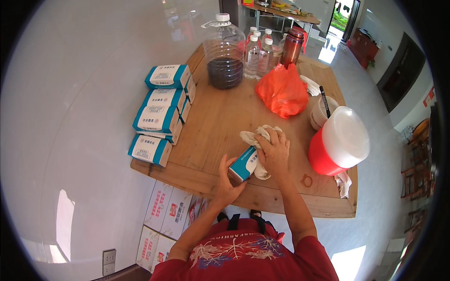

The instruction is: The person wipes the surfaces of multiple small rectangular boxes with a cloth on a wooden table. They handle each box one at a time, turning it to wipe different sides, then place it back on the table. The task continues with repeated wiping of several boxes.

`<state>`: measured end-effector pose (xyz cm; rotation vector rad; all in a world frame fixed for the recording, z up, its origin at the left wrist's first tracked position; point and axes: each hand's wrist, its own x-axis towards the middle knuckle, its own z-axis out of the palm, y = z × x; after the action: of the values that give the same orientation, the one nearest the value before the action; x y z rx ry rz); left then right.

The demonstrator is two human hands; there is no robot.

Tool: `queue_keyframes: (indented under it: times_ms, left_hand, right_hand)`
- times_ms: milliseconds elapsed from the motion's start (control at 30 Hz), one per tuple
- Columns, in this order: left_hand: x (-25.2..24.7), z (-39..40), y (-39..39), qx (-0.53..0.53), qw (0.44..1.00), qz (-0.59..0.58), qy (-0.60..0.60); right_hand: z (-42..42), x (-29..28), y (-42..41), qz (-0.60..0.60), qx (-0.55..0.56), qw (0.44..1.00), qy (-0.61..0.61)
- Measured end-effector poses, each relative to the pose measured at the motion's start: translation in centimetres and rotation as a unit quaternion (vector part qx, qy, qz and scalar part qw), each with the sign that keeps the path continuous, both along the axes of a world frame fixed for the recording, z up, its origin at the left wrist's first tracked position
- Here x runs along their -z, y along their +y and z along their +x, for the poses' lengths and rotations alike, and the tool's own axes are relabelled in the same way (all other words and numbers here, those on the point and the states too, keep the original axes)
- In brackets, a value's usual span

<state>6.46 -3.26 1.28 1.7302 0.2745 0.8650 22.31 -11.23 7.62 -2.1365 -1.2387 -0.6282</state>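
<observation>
A teal-and-white cardboard box point(242, 165), looking like a tissue box, is tilted near the front edge of the wooden table point(207, 137). Around its near end, my left hand point(225, 186) grips it between thumb and fingers. My right hand point(275, 151) clutches a bunched off-white cloth point(249, 137) against the far end and side of the box. Part of the cloth hangs below the right palm, and the fingertips are buried in its folds. Printed writing shows on the box; its right side is hidden by cloth and hand.
Similar boxes point(154, 117) are stacked along the table's left edge. Behind stand a large jug of dark liquid point(225, 72), several clear bottles point(251, 61), a thermos point(291, 49) and a red plastic bag point(282, 93). Rightward are a tub point(318, 117) holding a marker and a red-and-white container point(325, 151).
</observation>
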Motion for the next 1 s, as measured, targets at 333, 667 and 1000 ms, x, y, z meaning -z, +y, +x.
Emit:
queue_keyframes:
  times_ms: [333, 667, 1000]
  left_hand:
    - [15.0, -1.8, 1.1, -0.063, 0.965, 0.233, 0.104]
    - [2.6, 0.7, -0.3, 0.023, 0.992, -0.127, 0.015]
    - [5.4, 0.5, -0.3, -0.001, 0.997, -0.073, -0.015]
  right_hand:
    - [-8.1, 0.0, 0.8, -0.034, -0.282, 0.958, -0.029]
    - [2.4, 0.5, 3.0, -0.038, -0.047, 0.998, 0.006]
    - [-2.6, -0.7, 2.4, -0.05, -0.299, 0.953, -0.021]
